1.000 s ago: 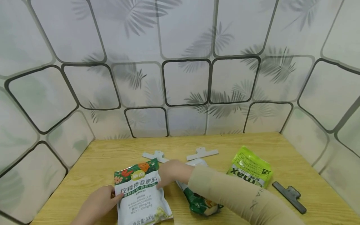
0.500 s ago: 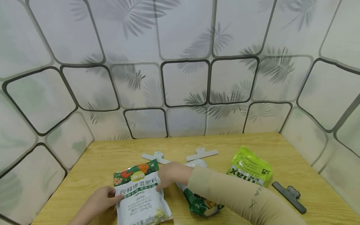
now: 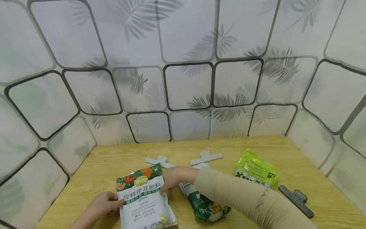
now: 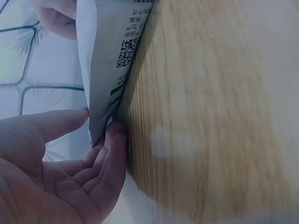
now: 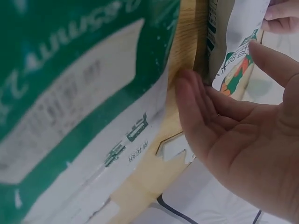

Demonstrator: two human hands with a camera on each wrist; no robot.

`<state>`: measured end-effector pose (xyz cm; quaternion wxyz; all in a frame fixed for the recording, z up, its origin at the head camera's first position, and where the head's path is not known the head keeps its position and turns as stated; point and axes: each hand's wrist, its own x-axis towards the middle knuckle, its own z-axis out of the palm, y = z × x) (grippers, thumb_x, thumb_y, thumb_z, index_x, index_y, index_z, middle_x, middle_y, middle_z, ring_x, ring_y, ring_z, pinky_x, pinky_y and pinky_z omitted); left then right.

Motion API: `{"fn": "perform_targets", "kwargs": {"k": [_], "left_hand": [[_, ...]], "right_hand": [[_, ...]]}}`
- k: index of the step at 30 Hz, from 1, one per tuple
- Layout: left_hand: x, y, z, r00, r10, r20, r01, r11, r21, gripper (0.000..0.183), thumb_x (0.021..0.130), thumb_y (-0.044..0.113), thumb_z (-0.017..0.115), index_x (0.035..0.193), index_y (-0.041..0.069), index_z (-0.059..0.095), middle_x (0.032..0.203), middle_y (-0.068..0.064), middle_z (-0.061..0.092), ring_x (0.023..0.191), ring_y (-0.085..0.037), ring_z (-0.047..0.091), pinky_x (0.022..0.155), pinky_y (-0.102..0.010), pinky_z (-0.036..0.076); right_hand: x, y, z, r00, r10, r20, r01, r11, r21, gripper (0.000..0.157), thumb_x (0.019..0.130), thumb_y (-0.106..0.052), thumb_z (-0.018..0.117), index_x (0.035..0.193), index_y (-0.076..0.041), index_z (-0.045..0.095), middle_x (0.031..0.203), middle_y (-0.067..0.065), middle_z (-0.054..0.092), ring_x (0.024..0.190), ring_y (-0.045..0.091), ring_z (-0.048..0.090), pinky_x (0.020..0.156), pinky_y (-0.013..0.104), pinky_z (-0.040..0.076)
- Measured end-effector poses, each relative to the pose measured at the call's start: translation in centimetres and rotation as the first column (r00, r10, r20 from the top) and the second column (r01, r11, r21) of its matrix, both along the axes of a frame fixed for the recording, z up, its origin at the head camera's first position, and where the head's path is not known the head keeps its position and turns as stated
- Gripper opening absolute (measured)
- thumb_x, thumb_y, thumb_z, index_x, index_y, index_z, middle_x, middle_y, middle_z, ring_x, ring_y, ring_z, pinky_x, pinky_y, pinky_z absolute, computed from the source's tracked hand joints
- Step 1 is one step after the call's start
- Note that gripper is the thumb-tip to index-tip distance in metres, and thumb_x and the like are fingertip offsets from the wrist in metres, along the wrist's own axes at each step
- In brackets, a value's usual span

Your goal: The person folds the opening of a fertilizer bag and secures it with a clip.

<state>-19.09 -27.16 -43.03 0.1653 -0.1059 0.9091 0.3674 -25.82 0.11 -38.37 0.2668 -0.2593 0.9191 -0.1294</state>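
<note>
A white fertilizer bag (image 3: 143, 208) with a green, flower-printed top band lies in front of me, its printed face up. At its left edge my left hand (image 3: 103, 205) pinches the side, thumb on top and fingers under. My right hand (image 3: 172, 178) holds the opposite edge near the top. The left wrist view shows the bag's side (image 4: 107, 60) raised at a slant over the wood, with the left hand's (image 4: 70, 163) thumb and fingers around a corner. In the right wrist view, thumb and curled fingers of the right hand (image 5: 243, 135) close on the bag's edge (image 5: 240, 37).
A second green-and-white bag (image 3: 204, 205) lies partly under my right forearm. Two white clips (image 3: 206, 157) (image 3: 160, 161) sit at the back of the wooden table (image 3: 114, 159). A lime-green pouch (image 3: 257, 168) and a black clip (image 3: 296, 200) are on the right. A patterned curtain (image 3: 188, 86) surrounds the table.
</note>
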Motion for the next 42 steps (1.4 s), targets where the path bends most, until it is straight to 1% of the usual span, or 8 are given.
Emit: {"fn": "perform_targets", "kwargs": {"k": [3,7,13,20,25,30,35,42], "left_hand": [[0.0,-0.2,0.0,0.999,0.024,0.026,-0.025,0.999,0.047,0.027,0.099,0.016,0.073,0.103,-0.011,0.070,0.089,-0.009,0.074,0.076,-0.014,0.068,0.070,-0.029,0.062],[0.2,-0.2,0.1,0.998,0.053,0.045,-0.057,0.992,0.110,0.026,0.100,0.015,0.071,0.103,-0.011,0.069,0.089,-0.009,0.075,0.076,-0.014,0.071,0.072,-0.031,0.065],[0.5,-0.1,0.4,0.996,0.083,0.037,-0.089,0.980,0.178,0.022,0.102,0.013,0.068,0.099,-0.009,0.071,0.084,-0.005,0.076,0.073,-0.013,0.071,0.071,-0.030,0.065],[0.8,-0.2,1.3,0.994,0.081,0.079,-0.101,0.952,0.288,0.024,0.107,0.015,0.062,0.093,-0.003,0.070,0.084,-0.003,0.077,0.071,-0.010,0.072,0.071,-0.026,0.065],[1.0,-0.3,1.7,0.996,0.049,0.081,-0.075,0.934,0.349,0.026,0.107,0.013,0.061,0.103,-0.010,0.071,0.085,-0.003,0.079,0.074,-0.010,0.074,0.073,-0.026,0.066],[1.3,-0.3,2.0,0.998,0.036,0.058,-0.055,0.928,0.368,0.025,0.106,0.012,0.063,0.106,-0.012,0.070,0.087,-0.002,0.078,0.077,-0.011,0.075,0.075,-0.029,0.067],[1.5,-0.3,2.1,0.996,0.075,0.042,-0.085,0.934,0.346,0.020,0.104,0.011,0.065,0.102,-0.009,0.069,0.089,-0.003,0.077,0.079,-0.012,0.073,0.076,-0.030,0.067],[1.4,-0.7,2.2,0.994,0.071,0.084,-0.100,0.896,0.432,0.019,0.106,0.011,0.062,0.098,-0.004,0.070,0.086,0.000,0.077,0.076,-0.009,0.072,0.074,-0.024,0.065]], "right_hand": [[0.0,0.3,0.1,0.993,-0.040,0.111,0.051,0.994,-0.101,0.036,0.100,-0.030,0.076,0.075,-0.005,0.068,0.063,0.001,0.061,0.056,0.010,0.051,0.055,0.021,0.043],[0.1,0.5,0.2,0.969,-0.092,0.231,0.138,0.971,-0.195,0.028,0.100,-0.021,0.077,0.083,0.001,0.076,0.079,0.012,0.076,0.064,0.011,0.061,0.065,0.024,0.059],[0.5,0.6,0.3,0.947,-0.142,0.290,0.219,0.942,-0.253,0.027,0.098,-0.012,0.077,0.075,0.000,0.070,0.084,0.017,0.078,0.069,0.014,0.066,0.076,0.033,0.067],[1.0,0.6,0.3,0.859,-0.246,0.449,0.414,0.850,-0.326,0.017,0.097,-0.002,0.074,0.081,0.005,0.072,0.085,0.019,0.079,0.083,0.032,0.080,0.077,0.038,0.069],[1.5,0.6,0.3,0.836,-0.284,0.469,0.466,0.819,-0.334,0.014,0.097,-0.003,0.075,0.084,0.003,0.073,0.081,0.014,0.077,0.069,0.017,0.071,0.073,0.033,0.068],[1.7,0.8,0.3,0.814,-0.330,0.479,0.525,0.770,-0.362,0.013,0.095,-0.001,0.075,0.084,0.002,0.071,0.081,0.014,0.077,0.072,0.018,0.074,0.076,0.033,0.069],[1.7,0.8,0.4,0.808,-0.347,0.476,0.544,0.751,-0.375,0.013,0.094,0.000,0.076,0.084,0.001,0.068,0.084,0.016,0.079,0.079,0.025,0.079,0.075,0.033,0.069],[1.9,0.8,0.5,0.779,-0.380,0.499,0.591,0.712,-0.379,0.012,0.096,-0.005,0.077,0.088,0.001,0.070,0.084,0.015,0.079,0.081,0.024,0.081,0.075,0.032,0.068]]}}
